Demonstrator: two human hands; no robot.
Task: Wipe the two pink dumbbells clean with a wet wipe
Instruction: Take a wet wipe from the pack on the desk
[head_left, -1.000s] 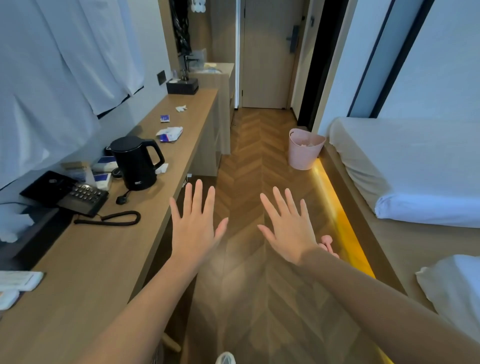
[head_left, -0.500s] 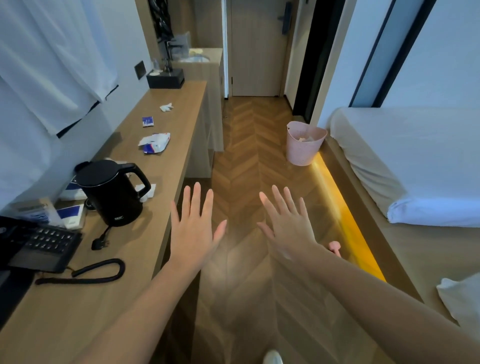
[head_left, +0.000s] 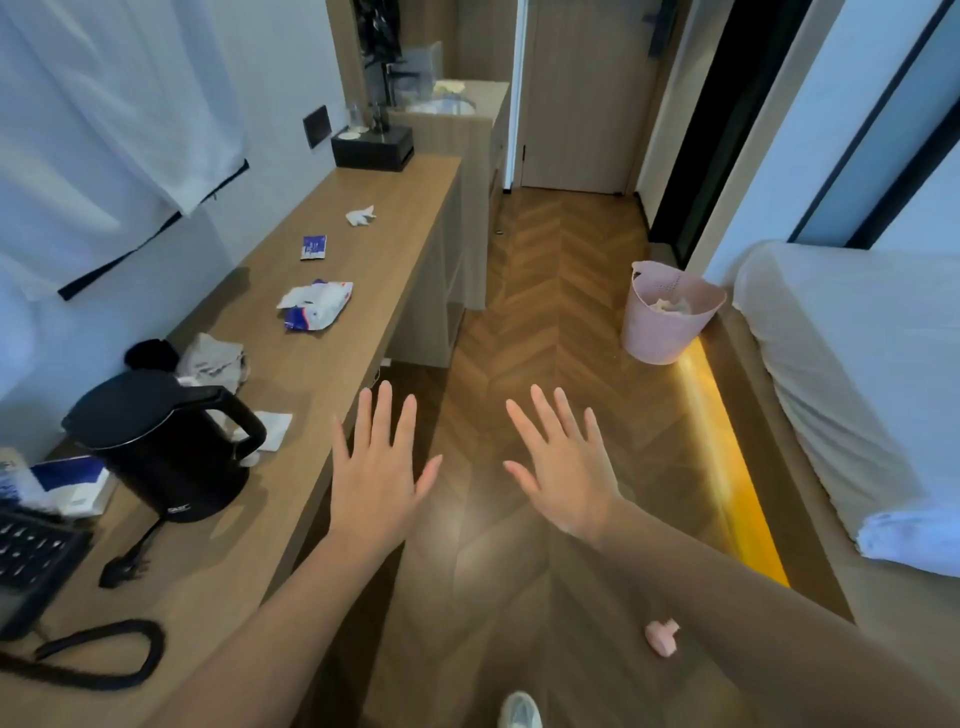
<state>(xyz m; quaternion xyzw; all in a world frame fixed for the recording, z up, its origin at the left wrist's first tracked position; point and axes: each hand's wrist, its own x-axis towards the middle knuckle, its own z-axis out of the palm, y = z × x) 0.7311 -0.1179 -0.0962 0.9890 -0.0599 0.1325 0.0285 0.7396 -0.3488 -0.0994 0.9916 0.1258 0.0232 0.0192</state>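
Note:
My left hand (head_left: 376, 467) and my right hand (head_left: 563, 467) are stretched out in front of me, fingers spread, holding nothing. A bit of a pink dumbbell (head_left: 662, 636) shows on the wooden floor beside my right forearm, which hides the rest of it. No second dumbbell can be seen. A white and blue wet wipe pack (head_left: 317, 304) lies on the long wooden desk (head_left: 374, 249) to my left, well beyond my left hand. A small blue sachet (head_left: 313, 247) and a crumpled white wipe (head_left: 360, 215) lie farther along the desk.
A black kettle (head_left: 161, 447) stands on the desk near my left hand, with a telephone (head_left: 31, 551) and its coiled cord at the near end. A pink waste bin (head_left: 670, 312) sits on the floor by the bed (head_left: 852, 374). My shoe (head_left: 519, 712) shows at the bottom.
The view has moved forward along the desk; the kettle and phone have slid toward the lower left and the dumbbell now shows lower, by my forearm. Both hands stay spread and empty.

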